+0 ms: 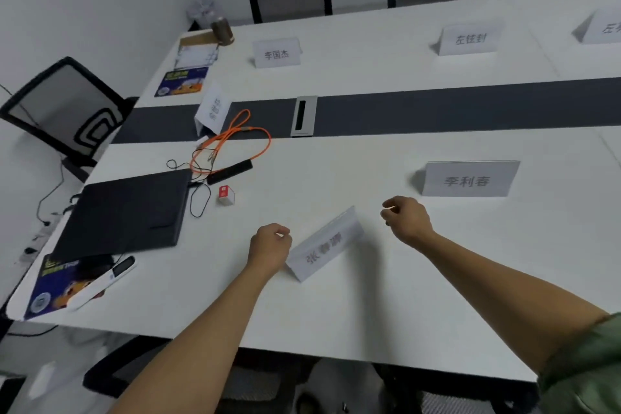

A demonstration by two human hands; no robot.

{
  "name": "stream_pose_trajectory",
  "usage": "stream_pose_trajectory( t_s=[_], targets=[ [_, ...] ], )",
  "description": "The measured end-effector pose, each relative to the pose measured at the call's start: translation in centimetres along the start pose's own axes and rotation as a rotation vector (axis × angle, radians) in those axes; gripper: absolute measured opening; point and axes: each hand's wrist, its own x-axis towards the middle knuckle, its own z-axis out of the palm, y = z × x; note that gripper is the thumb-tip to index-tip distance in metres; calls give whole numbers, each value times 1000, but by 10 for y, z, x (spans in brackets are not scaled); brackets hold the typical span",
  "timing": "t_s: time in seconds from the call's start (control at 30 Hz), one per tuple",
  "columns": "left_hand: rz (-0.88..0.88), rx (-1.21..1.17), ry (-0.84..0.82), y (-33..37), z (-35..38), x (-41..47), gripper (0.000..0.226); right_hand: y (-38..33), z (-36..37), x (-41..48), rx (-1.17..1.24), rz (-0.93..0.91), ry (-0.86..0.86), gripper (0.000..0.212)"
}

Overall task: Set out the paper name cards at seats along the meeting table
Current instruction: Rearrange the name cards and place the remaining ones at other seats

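Worktop (369,299): long and white, with a dark strip down its middle.
Left hand (270,242): fingers curled in with the thumb against them, gripping nothing that I can see; it sits just beside the left end of the nearest name card (326,245), and I cannot tell whether it touches it.
Right hand (406,218): curled up the same way and holding nothing, a little apart from that card's right end.
Nearest name card: a folded paper tent standing near the worktop's near edge between the two hands, skewed at an angle to that edge; its lettering is blurred.
Second name card (470,180): upright on the near half, beyond the right hand and square to the edge.
Far-side name cards: one (277,53) towards the far left corner, one (468,39) further right, and a third (601,27) cut off by the right side of the view.
End name card (213,109): standing on the dark strip near the worktop's left end.
Left end clutter: a black folder (124,212), an orange cable (232,141) looped beyond it, and a small red and white box (225,195) just beside the folder's right edge.
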Motion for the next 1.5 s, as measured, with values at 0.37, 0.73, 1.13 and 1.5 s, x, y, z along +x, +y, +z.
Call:
stream_pose_trajectory(
  t_s=[0.37, 0.73, 1.13, 1.5],
  targets=[
    [-59, 50, -185, -92, -53, -15, 23, -45, 59, -57, -300, -21, -6, 43],
    [-230, -346, -348, -64, -18, 13, 17, -49, 72, -12, -322, 77, -27, 61],
    [-313, -589, -237, -46, -45, 89, 6, -85, 100, 44, -225, 94, -95, 58],
    [-239, -534, -129, -77, -129, 170, 7, -160, 182, 53, -103, 130, -99, 58]
  ],
)
